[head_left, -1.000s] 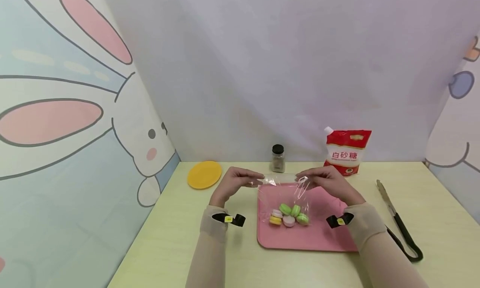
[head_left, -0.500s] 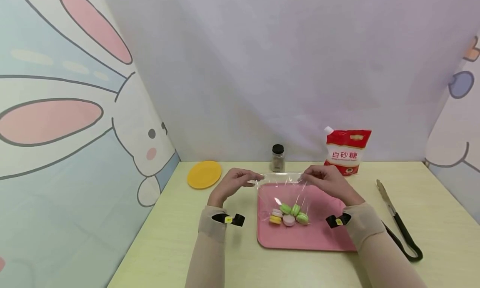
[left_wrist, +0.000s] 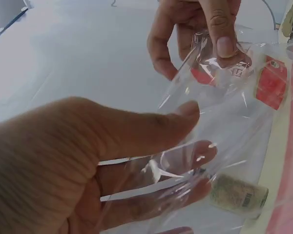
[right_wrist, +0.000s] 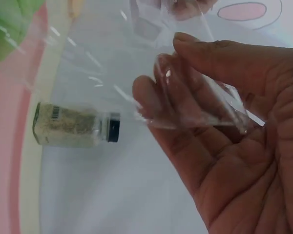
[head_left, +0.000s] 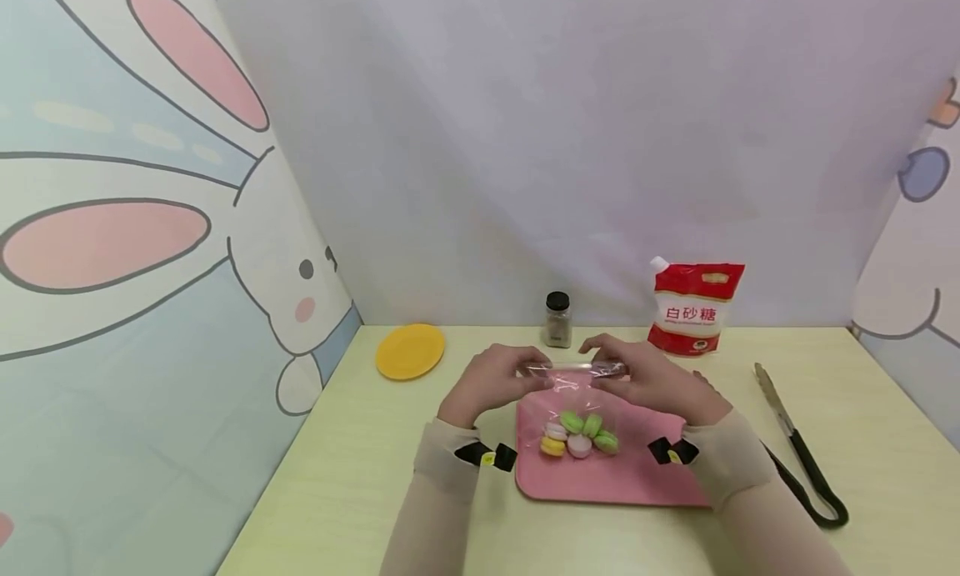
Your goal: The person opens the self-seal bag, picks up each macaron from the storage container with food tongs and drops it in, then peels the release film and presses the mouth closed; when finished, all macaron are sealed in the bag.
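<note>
A clear plastic bag (head_left: 573, 393) stands upright over the pink tray (head_left: 637, 484), its top edge stretched between both hands. Several macarons show through its lower part: green ones (head_left: 572, 423), pale pink ones (head_left: 580, 446) and a yellow one (head_left: 552, 448). My left hand (head_left: 491, 384) holds the left end of the bag's top; in the left wrist view, the thumb lies in front of the film and the fingers behind it. At the right end my right hand (head_left: 648, 376) grips the film between thumb and fingers, as the right wrist view (right_wrist: 234, 122) also shows.
Behind the bag stands a small black-capped jar (head_left: 558, 322). A red and white sugar pouch (head_left: 696, 309) is at the back right. The yellow plate (head_left: 410, 353) lies at the back left. Black-handled tongs (head_left: 802, 451) lie right of the tray.
Both hands have come down and slightly nearer each other, bringing the bag's top lower. The top edge now looks folded over in a band. The macarons stay nearly in place.
</note>
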Demonstrator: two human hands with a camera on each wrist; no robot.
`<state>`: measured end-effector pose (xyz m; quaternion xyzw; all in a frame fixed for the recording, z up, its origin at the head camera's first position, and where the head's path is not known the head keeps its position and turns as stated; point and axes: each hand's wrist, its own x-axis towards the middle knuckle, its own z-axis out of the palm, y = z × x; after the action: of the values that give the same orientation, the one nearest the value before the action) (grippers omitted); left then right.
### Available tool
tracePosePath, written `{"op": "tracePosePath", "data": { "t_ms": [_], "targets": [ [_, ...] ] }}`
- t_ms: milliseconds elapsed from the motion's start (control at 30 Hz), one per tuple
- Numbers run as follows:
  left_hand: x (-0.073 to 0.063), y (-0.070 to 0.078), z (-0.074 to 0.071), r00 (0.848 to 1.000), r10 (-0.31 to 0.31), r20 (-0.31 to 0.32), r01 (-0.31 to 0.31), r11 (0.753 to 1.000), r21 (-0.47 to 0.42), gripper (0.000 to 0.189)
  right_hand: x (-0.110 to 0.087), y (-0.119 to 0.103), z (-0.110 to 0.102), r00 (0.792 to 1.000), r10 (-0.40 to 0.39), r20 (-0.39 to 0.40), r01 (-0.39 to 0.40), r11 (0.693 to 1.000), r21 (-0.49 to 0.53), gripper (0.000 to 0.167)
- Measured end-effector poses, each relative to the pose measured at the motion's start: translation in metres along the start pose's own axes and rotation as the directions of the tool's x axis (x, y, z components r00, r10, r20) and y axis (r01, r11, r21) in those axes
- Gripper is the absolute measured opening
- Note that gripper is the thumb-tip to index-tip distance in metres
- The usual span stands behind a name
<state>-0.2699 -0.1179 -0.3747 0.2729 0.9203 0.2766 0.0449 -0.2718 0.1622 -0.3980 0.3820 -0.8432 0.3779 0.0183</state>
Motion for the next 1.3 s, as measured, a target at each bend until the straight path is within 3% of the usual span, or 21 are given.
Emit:
{"op": "tracePosePath", "data": {
  "t_ms": [67,200,300,533,733,967,1133,1233,1300],
  "targets": [
    [0.0,0.009,0.001,1.0,0.003,0.001,-0.003,0.997,0.079,0.026,0.002,-0.007,0.001,0.999,-0.023,0.029,0.025,0.997,-0.078,0.045],
    [0.0,0.019,0.004,0.996,0.079,-0.03,-0.072,0.979,0.189,0.017,0.006,-0.018,0.004,0.996,-0.039,0.074,0.05,0.986,-0.157,0.031],
    [-0.001,0.024,0.004,0.991,0.121,-0.052,-0.104,0.961,0.257,0.017,0.008,-0.022,0.006,0.993,-0.083,0.079,0.095,0.982,-0.165,0.022],
    [-0.004,0.031,0.006,0.989,0.137,-0.063,-0.105,0.923,0.37,0.017,0.009,-0.025,0.012,0.987,-0.15,0.061,0.158,0.975,-0.154,0.019],
    [-0.001,0.027,0.004,0.989,0.135,-0.059,-0.103,0.922,0.374,0.015,0.012,-0.022,0.012,0.988,-0.125,0.085,0.14,0.969,-0.205,0.018],
    [-0.006,0.01,-0.003,1.0,0.014,-0.005,-0.012,0.962,0.273,0.009,0.006,-0.01,0.004,0.993,-0.024,0.114,0.047,0.977,-0.207,0.014],
    [-0.011,0.004,-0.008,0.999,-0.043,-0.005,0.043,0.972,0.229,0.009,-0.002,-0.002,-0.008,0.992,0.034,0.123,-0.011,0.983,-0.186,0.013],
    [-0.009,0.007,-0.006,0.999,-0.034,-0.011,0.036,0.972,0.23,0.011,-0.005,-0.002,-0.011,0.989,0.076,0.124,-0.056,0.986,-0.154,0.013],
    [-0.007,0.011,-0.003,1.0,-0.006,-0.017,0.01,0.97,0.241,0.014,-0.004,-0.004,-0.01,0.99,0.061,0.128,-0.044,0.99,-0.135,0.012]
  ]
}}
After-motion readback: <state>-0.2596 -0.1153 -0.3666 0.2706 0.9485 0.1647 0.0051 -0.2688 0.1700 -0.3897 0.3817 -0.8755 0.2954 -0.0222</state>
